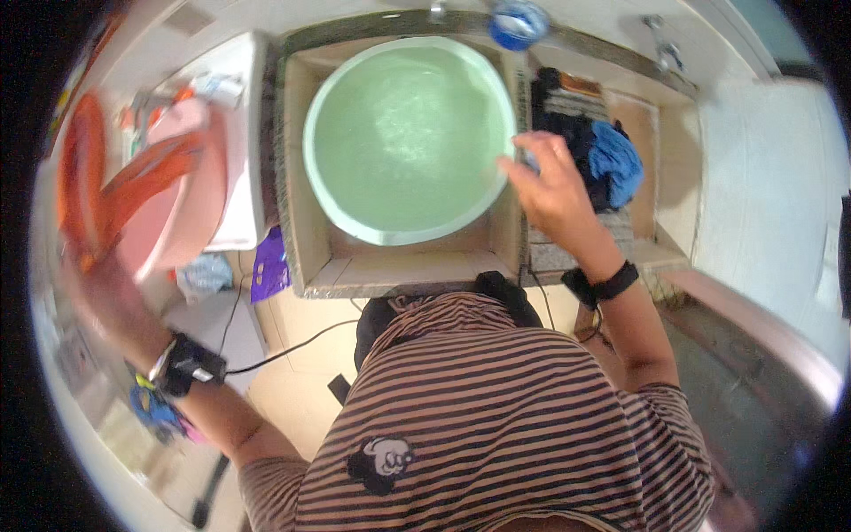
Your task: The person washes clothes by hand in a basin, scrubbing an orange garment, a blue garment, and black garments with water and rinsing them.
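My left hand (93, 269), blurred, is at the far left and grips a bright orange cloth (149, 163). The cloth rises in one strip and spreads in another across a pink plastic basin (206, 179). Before me, a large round plastic tub (382, 237) with a pale rim sits in a sink basin, filled with greenish-looking water (405, 133). My right hand (552, 189) is at the tub's right rim, fingers apart and holding nothing. Whether its fingertips touch the rim, I cannot tell. Dark wristbands circle both wrists.
Right of the tub, dark clothes (565, 123) and a blue cloth (617, 163) lie in a second sink basin. A blue container (518, 26) stands on the back ledge, left of a wall tap (665, 50). A black cable (292, 346) trails from my left wristband.
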Motion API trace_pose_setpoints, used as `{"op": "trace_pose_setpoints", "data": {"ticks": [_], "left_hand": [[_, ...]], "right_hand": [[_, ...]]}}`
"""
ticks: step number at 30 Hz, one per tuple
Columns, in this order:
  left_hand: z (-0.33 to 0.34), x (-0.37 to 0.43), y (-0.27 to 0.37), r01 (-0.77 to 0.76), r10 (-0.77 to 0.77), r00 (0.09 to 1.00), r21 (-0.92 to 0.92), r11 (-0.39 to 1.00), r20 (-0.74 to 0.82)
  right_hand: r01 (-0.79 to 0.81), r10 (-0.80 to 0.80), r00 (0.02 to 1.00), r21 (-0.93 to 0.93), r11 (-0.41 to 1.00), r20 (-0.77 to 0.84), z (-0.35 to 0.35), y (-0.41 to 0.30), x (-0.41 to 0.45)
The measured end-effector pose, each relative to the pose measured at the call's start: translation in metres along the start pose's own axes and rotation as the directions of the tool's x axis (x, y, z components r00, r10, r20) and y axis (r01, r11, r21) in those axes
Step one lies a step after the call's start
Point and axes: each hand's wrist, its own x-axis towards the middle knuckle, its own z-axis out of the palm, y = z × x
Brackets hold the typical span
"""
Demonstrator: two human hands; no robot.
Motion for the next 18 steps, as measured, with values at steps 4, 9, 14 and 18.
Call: {"op": "trace_pose_setpoints", "data": {"ticks": [4,9,14,18], "left_hand": [[-0.039,0.029,-0.022,-0.247,0.313,0.938,0.349,0.904,-0.147],[-0.07,0.052,-0.081,-0.42,0.327,0.883,0.878,0.23,0.337],[0.025,-0.023,-0.094,-0.362,0.161,0.923,0.643,0.675,0.35],[0.096,-0.086,-0.114,-0.169,-0.24,0.704,0.486,0.857,0.668]], "right_hand": [[-0.321,0.309,0.947,-0.237,0.917,-0.088,-0.016,0.085,-0.061],[-0.77,0.916,0.376,-0.597,0.226,-0.139,0.005,0.146,-0.125],[-0.866,0.875,0.481,-0.177,0.468,-0.042,-0.013,0.183,-0.159],[-0.796,0.806,0.578,0.131,0.591,-0.129,-0.086,0.09,-0.064]]}}
